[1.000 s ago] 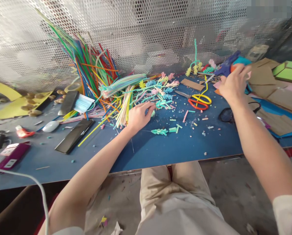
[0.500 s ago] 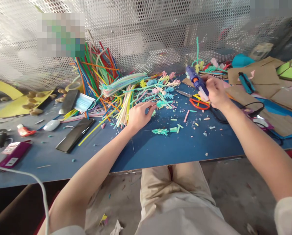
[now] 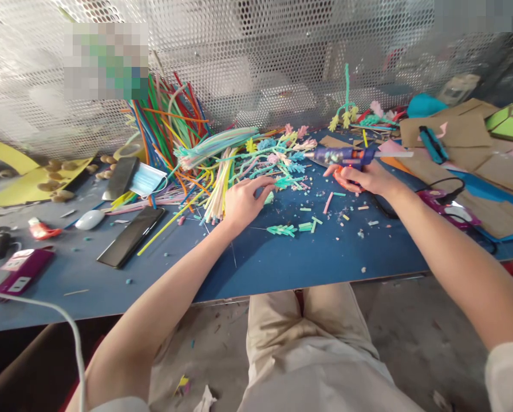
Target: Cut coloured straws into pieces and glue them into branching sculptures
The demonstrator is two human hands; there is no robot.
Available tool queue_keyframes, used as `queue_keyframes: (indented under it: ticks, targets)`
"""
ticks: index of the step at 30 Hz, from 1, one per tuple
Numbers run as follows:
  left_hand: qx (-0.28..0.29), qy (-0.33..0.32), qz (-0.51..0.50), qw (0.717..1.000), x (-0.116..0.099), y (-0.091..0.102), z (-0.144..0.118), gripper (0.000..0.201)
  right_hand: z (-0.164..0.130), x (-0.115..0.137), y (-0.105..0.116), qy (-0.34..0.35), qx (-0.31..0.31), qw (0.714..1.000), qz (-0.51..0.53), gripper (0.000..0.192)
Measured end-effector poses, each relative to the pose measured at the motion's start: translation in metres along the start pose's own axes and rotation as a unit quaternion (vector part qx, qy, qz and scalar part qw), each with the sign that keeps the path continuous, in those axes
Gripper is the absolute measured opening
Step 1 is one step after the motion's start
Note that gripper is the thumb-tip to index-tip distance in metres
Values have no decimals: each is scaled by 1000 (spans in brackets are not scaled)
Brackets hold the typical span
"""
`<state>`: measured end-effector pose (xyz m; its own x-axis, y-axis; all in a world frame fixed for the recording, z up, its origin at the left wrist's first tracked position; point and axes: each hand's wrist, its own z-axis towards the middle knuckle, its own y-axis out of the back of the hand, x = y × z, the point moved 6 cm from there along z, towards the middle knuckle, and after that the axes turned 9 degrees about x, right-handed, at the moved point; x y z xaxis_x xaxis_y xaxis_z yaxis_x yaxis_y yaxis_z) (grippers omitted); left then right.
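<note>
My right hand [image 3: 370, 176] is wrapped round the grip of a blue glue gun [image 3: 340, 155], held level over the table with its nozzle pointing left. A clear glue stick [image 3: 396, 153] sticks out of its back end. My left hand [image 3: 250, 197] rests low over the tabletop, thumb and forefinger pinched on a small mint-green pipe-cleaner sprig [image 3: 287, 182]. Below it lie a second mint-green sprig [image 3: 282, 230] and several short cut pieces [image 3: 310, 225]. Red-handled scissors [image 3: 344, 178] lie partly hidden behind my right hand.
Bundled pipe cleaners [image 3: 217, 146] and fuzzy flowers [image 3: 277, 154] fill the back middle. A black phone [image 3: 131, 237], a mouse [image 3: 90, 220] and a purple power strip [image 3: 24, 269] lie left. Brown paper sheets [image 3: 449, 134] and another power strip [image 3: 448, 209] are at right. Perforated metal [image 3: 282, 68] stands behind.
My right hand has turned the glue gun from pointing up and away to level, nozzle to the left, and moved it slightly lower. My left hand has stayed nearly still.
</note>
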<state>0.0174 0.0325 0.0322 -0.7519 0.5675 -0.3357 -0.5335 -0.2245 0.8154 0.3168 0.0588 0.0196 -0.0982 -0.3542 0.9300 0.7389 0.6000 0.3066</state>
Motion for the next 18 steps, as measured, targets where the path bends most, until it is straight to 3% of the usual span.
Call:
queue_keyframes:
  ticks: [8,13,18]
  targets:
    - [-10,-7,-5,1000,1,2,-1,27,-3,7,-9,-50,-4,983,-179,47]
    - [-10,-9,-2,1000,-2,3,-2,29,-3,14,-13,-9,-45,975,-220,52]
    - [-4,-18,-12,1000,-3,3,-3,31,0,24,-16,8,-42,948,-315,53]
